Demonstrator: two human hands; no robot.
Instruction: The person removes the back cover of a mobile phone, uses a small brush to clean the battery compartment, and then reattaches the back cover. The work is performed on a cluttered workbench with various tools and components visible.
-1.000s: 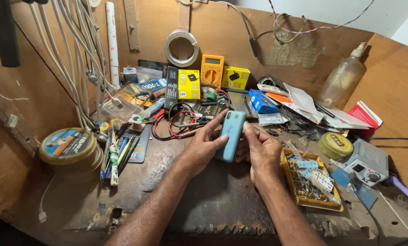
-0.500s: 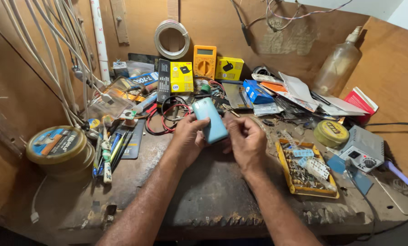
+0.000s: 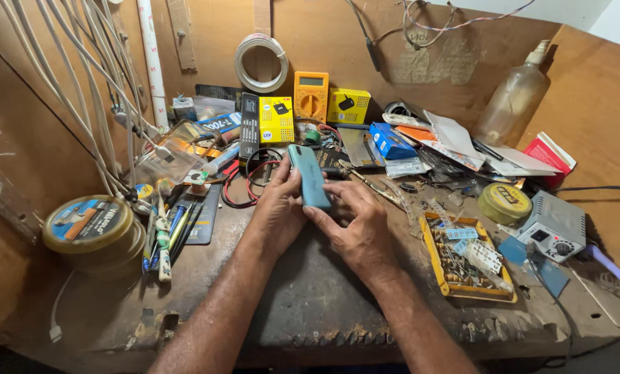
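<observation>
I hold a teal smartphone [image 3: 309, 176] upright, back side toward me, over the middle of a worn wooden workbench [image 3: 310, 298]. My left hand [image 3: 277, 206] grips its left edge, thumb along the side. My right hand [image 3: 351, 225] supports the lower right edge from below with its fingers. A tangle of red and black test leads [image 3: 244, 181] lies just behind my left hand.
A yellow multimeter [image 3: 311, 96] and yellow boxes [image 3: 347, 107] stand at the back. A round tin [image 3: 94, 226] and pens [image 3: 164, 232] sit left. A yellow parts tray [image 3: 466, 256], small round tin [image 3: 505, 202], grey soldering station [image 3: 552, 227] and plastic bottle [image 3: 512, 97] are right. White cables [image 3: 81, 83] hang left.
Both hands have stayed on the phone while tilting its top leftward. My view has shifted, so the bench items sit lower and further left in frame.
</observation>
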